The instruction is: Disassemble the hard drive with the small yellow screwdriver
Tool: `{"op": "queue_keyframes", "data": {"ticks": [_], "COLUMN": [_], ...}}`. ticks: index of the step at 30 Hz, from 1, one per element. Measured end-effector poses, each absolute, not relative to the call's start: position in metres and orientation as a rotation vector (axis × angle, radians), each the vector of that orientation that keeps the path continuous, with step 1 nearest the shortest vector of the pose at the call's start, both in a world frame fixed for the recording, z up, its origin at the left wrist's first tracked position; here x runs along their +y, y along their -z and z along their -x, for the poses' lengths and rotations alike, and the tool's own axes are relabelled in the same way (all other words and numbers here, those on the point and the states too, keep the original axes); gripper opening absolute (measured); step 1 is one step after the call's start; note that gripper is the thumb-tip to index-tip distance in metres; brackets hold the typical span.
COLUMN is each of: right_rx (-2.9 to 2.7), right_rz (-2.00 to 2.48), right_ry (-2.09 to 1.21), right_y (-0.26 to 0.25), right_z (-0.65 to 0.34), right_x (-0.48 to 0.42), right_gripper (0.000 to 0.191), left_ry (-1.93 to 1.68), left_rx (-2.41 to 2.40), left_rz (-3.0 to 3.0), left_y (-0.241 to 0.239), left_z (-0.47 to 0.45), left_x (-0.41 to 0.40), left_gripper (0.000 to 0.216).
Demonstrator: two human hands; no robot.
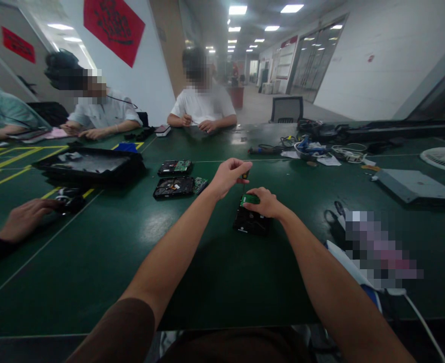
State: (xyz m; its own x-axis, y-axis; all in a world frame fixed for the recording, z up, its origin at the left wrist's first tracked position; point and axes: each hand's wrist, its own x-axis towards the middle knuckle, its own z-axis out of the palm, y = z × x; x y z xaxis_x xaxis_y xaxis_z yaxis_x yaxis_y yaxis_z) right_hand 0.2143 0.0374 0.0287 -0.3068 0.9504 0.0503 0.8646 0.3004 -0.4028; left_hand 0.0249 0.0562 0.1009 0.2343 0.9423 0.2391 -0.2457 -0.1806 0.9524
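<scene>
A black hard drive (250,223) lies on the green table (203,282) in front of me, its green circuit board (249,200) facing up. My left hand (230,176) is closed around the handle of a small screwdriver (246,175), held upright with its shaft pointing down at the drive's far edge. Whether the tip touches a screw is too small to tell. My right hand (263,202) grips the drive from the right side, its fingers over the board and hiding part of it.
Left of my hands lie two more hard drives (175,187) and a loose circuit board (200,185). Farther left are a black tray (89,164) and another person's hand (29,219). A grey metal case (419,185) and tangled cables (313,147) lie right. Several people sit across the table.
</scene>
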Motion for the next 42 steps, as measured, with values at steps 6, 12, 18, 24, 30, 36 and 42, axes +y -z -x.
{"op": "queue_keyframes", "data": {"ticks": [6, 12, 18, 24, 30, 36, 42], "right_rx": [-2.294, -2.322, -2.32, -2.313, -2.305, -2.315, -2.313], "right_rz": [1.648, 1.643, 1.654, 1.649, 1.651, 1.642, 1.636], "right_ry": [-0.438, -0.45, -0.437, -0.441, -0.451, -0.445, -0.442], "right_y": [-0.031, -0.034, -0.032, -0.03, -0.033, -0.034, -0.03], "right_z": [-0.214, -0.214, -0.215, -0.215, -0.215, -0.215, -0.216], "right_x": [0.037, 0.036, 0.037, 0.038, 0.035, 0.035, 0.036], "right_gripper": [0.055, 0.056, 0.056, 0.055, 0.055, 0.055, 0.055], "left_ry": [-1.263, -1.208, -1.206, -1.2, -1.14, -1.162, -1.174], "left_rx": [0.771, 0.738, 0.735, 0.846, 0.819, 0.779, 0.819], "left_rz": [-1.348, -1.268, -1.266, -1.361, -1.314, -1.224, -1.367], "left_y": [-0.104, -0.109, -0.11, -0.114, -0.115, -0.11, -0.112], "left_z": [-0.023, -0.022, -0.021, -0.021, -0.021, -0.023, -0.019], "left_x": [0.055, 0.052, 0.055, 0.052, 0.05, 0.053, 0.053], "left_gripper": [0.028, 0.018, 0.017, 0.022, 0.019, 0.017, 0.021]}}
